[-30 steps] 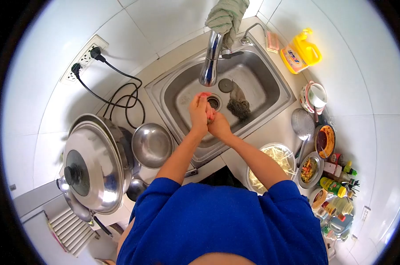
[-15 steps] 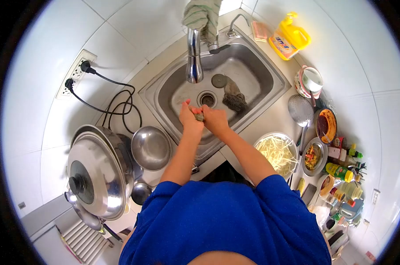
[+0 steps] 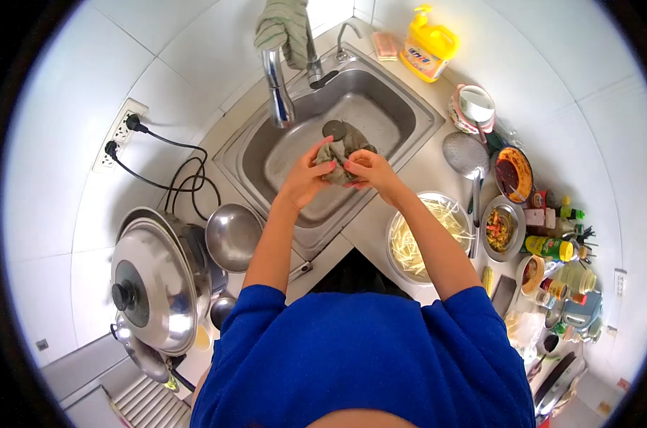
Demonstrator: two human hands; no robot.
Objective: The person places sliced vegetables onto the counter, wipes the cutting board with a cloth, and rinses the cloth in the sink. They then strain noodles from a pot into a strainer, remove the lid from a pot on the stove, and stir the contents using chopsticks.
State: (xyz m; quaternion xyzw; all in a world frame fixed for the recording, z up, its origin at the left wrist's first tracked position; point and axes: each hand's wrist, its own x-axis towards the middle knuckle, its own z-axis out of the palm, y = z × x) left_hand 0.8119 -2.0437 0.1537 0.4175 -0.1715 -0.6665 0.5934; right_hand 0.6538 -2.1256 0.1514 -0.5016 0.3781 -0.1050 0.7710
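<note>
A crumpled grey-green cloth (image 3: 333, 158) hangs between my hands above the steel sink (image 3: 274, 158). My left hand (image 3: 308, 173) grips its left side, and my right hand (image 3: 372, 173) pinches its right side. Behind the cloth, a dark round disc (image 3: 334, 129) lies on the basin floor, and the drain is hidden. The chrome faucet (image 3: 281, 103) stands over the sink's back left, with a striped towel (image 3: 282, 28) draped on it.
Left of the sink are a steel bowl (image 3: 234, 237) and a large lidded pot (image 3: 154, 284). To the right sit a bowl of pale strips (image 3: 407, 246), a skimmer (image 3: 466, 154), a plate of chopped food (image 3: 499, 228) and several bottles. Yellow detergent (image 3: 428, 46) stands behind.
The cloth was bunched small in my closed hands and is now opened out between them. My hands have moved apart, and the view has shifted to the right.
</note>
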